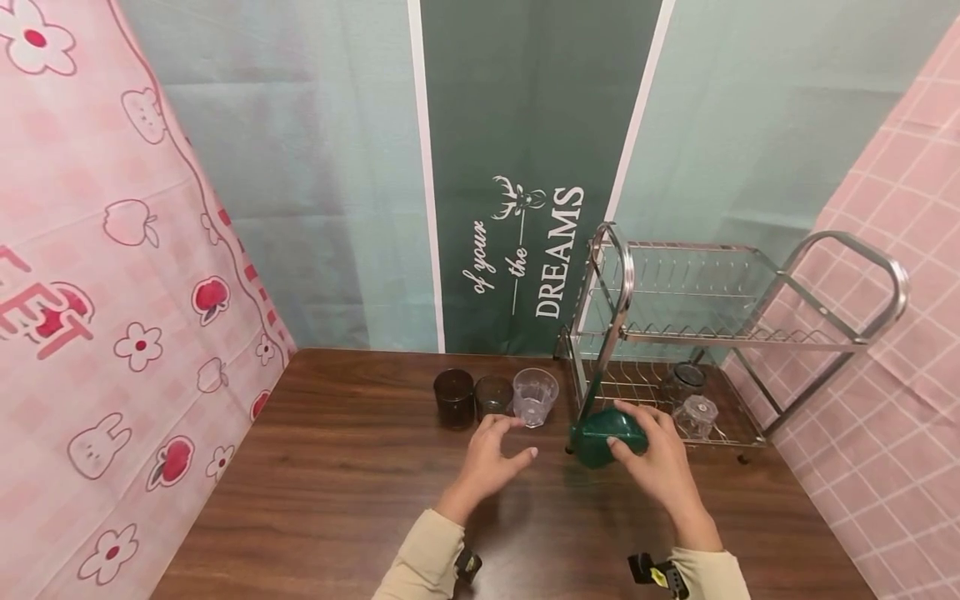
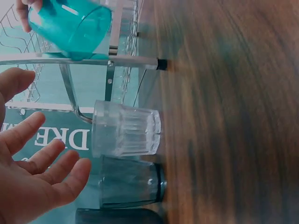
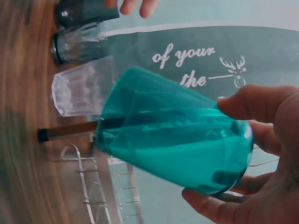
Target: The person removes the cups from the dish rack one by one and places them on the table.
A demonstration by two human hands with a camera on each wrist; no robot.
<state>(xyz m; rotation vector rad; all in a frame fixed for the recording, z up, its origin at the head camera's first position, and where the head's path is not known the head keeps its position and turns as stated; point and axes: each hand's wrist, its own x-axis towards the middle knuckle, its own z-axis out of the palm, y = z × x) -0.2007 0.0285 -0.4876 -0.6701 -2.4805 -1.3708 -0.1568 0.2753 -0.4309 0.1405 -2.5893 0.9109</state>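
Note:
My right hand grips a translucent green cup by one end, thumb on one side and fingers on the other. The cup is tilted, its other end angled down toward the table in the right wrist view. In the left wrist view my left hand has its fingers spread and holds nothing. It hovers just in front of a row of three cups: a clear ribbed cup, a smoky grey cup and a dark cup. The clear one stands nearest the rack.
A two-tier metal dish rack stands on the right of the wooden table. Its lower tier holds a clear glass and a dark glass. A patterned pink cloth hangs at the left, with a tiled pink one at the right.

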